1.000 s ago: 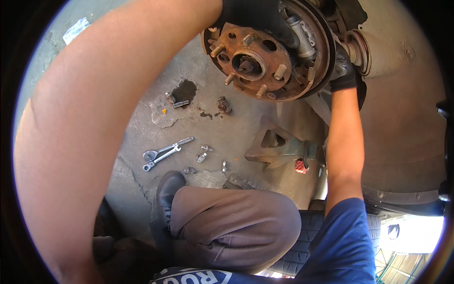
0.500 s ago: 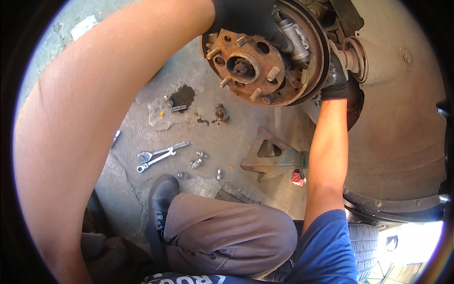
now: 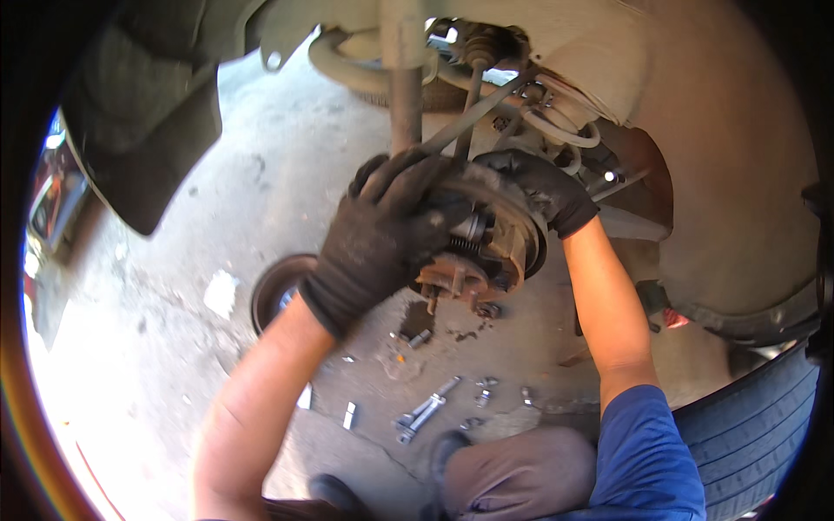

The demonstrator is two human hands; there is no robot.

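Note:
My left hand, in a black glove, grips the upper left of a drum brake assembly. Its fingers reach over the edge of the backing plate, and its thumb lies by the silver wheel cylinder. Below the cylinder shows the rusty wheel hub with its studs, partly covered by the hand. My right hand, gloved too, is bent in behind the upper right of the plate; its fingertips, and anything in them, are hidden.
A brake drum lies on the floor at left. Wrenches, several lug nuts and a socket lie below the hub. A tyre is at lower right; a shock absorber and suspension arms are above.
My view has shifted toward the top of the brake, so the assembly sits lower and the suspension behind shows. My left hand now spreads across the plate's upper left; the right stays behind it.

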